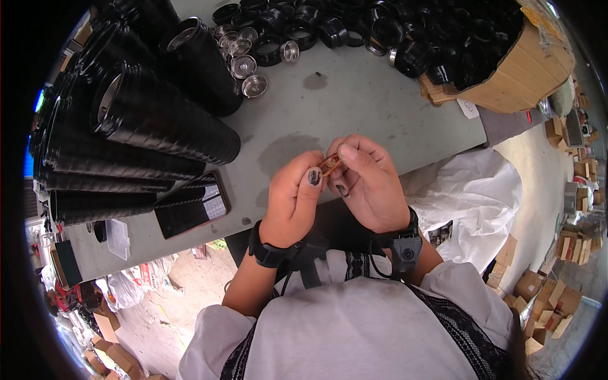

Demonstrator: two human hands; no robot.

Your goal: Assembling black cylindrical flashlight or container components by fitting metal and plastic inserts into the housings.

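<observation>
My left hand [292, 197] and my right hand [367, 183] are held together above the near edge of a grey table [354, 107]. Between their fingertips they pinch a small brown object [330, 164]; most of it is hidden by the fingers and I cannot tell what it is. Both wrists wear black straps, the right one carrying a small black device [406, 251]. The thumbnails show dark worn polish.
Long stacks of black ribbed rings [145, 120] lie on the table's left. Loose black rings [304, 28] and silver metal discs [244, 63] sit at the back, next to a cardboard box [519, 69] full of black parts. A dark phone [192, 204] lies near the left hand. A white sack [472, 190] stands right.
</observation>
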